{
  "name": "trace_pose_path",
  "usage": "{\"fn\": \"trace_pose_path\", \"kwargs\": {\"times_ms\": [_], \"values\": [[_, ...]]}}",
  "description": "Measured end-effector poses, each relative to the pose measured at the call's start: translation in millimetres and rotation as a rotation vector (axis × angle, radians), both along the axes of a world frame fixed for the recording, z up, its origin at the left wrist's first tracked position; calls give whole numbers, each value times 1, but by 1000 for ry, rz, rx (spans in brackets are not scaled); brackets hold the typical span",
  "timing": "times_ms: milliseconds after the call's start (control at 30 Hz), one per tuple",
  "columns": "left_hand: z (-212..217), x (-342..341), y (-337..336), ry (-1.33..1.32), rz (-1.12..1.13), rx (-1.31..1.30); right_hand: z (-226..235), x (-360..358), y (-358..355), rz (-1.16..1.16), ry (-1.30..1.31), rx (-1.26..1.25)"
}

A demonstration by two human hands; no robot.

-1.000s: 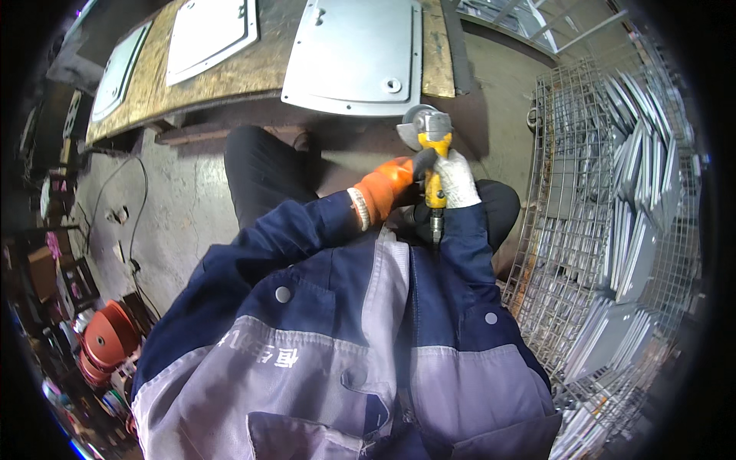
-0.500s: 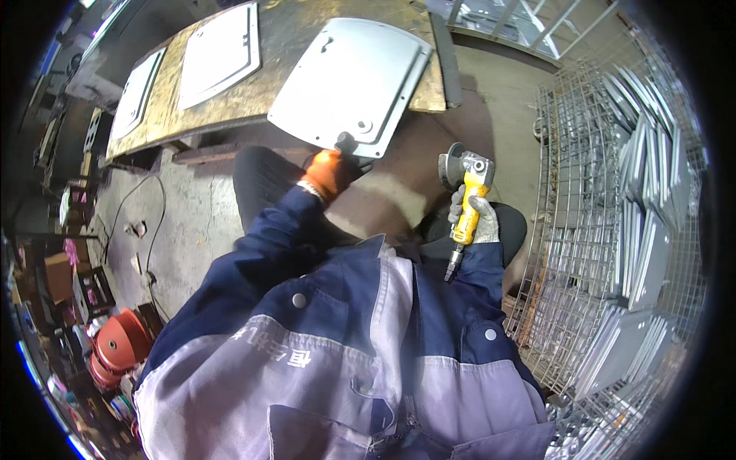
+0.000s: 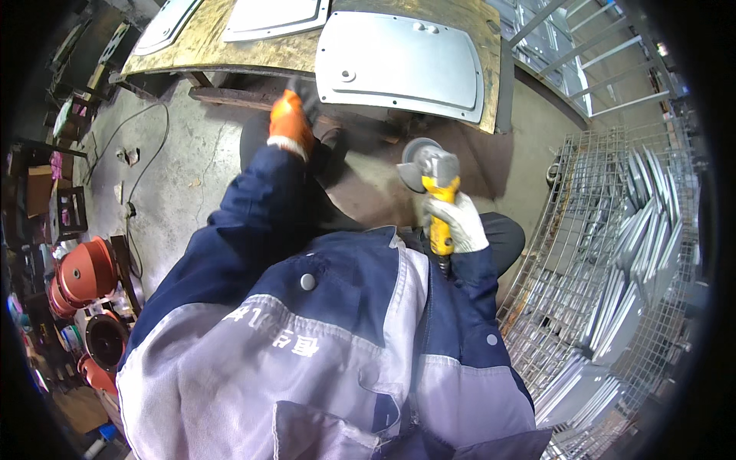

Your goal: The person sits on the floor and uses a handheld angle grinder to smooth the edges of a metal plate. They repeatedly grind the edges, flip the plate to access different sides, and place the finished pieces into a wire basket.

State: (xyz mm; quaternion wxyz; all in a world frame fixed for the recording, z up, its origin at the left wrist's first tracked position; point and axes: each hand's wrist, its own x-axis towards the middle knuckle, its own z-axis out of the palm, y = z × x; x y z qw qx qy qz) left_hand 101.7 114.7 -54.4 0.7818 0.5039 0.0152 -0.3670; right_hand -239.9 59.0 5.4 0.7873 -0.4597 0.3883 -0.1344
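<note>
On the near edge of the wooden table lies a white metal panel (image 3: pixel 391 65) with rounded corners, a raised middle, a round hole at its near left and small fittings at its far side. My left hand (image 3: pixel 292 121), in an orange and dark glove, is just off the panel's near left corner; motion smears its fingers, and contact is unclear. A pale work glove covers my right hand (image 3: pixel 458 218), closed around the yellow body of an angle grinder (image 3: pixel 442 234). The grinder's disc (image 3: pixel 418 157) points up and left, apart from the panel.
Two more white panels (image 3: pixel 276 17) lie farther left on the worn wooden table (image 3: pixel 284 54). At right stands a wire mesh cage (image 3: pixel 560 222) packed with upright grey panels (image 3: pixel 632 284). A cable (image 3: pixel 164 134) runs across the floor at left, near red bowl-shaped parts (image 3: pixel 88 270).
The near panel has turned clockwise and now lies farther onto the table. My left hand has come off its near edge and moved left. The grinder has tilted leftward in my right hand.
</note>
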Motion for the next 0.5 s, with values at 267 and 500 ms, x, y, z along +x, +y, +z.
{"fn": "trace_pose_path", "kwargs": {"times_ms": [267, 500], "values": [[11, -104, 44, 542, -797, -521, 2, 147, -26, 109, 20, -116], [16, -102, 35, 266, -488, -179, -8, 180, -32, 148, -94, -31]]}}
